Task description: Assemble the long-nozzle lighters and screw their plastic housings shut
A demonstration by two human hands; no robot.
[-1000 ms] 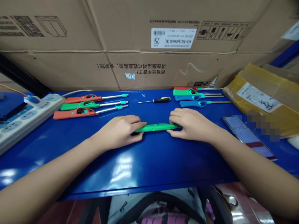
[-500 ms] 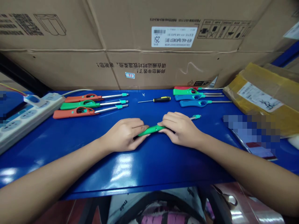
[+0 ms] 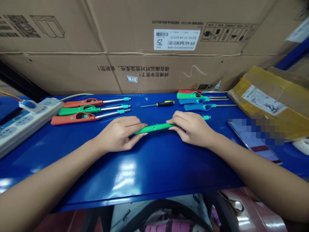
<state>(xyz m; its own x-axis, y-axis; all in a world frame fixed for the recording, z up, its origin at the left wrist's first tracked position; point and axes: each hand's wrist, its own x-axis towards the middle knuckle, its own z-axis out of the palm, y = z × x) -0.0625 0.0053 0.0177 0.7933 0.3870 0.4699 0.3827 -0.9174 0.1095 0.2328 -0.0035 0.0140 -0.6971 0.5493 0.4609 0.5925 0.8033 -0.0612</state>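
Between my hands a green gas lighter [image 3: 155, 128] is held up over the blue table, its slim edge facing me. My left hand [image 3: 124, 132] is closed on the left end of its handle. My right hand [image 3: 191, 129] pinches the other end, and the metal tube with a teal tip sticks out behind those fingers. Beyond my hands lies a black and yellow screwdriver [image 3: 165, 103]. To its left rest an orange lighter [image 3: 73, 118], a green lighter [image 3: 79, 110] and another orange lighter [image 3: 82, 103], all with teal pieces near their tube tips.
On the right lie several lighters, among them a blue lighter [image 3: 196, 107]. A phone [image 3: 241, 135], a yellow-taped parcel [image 3: 277, 96] and a white object [image 3: 301, 145] occupy the right side. A power strip [image 3: 31, 119] stands left. A large cardboard box [image 3: 135, 38] walls off the back.
My hands have moved apart, the left one leftward, so more of the green lighter's handle shows between them. Both still grip it. The view has shifted slightly.
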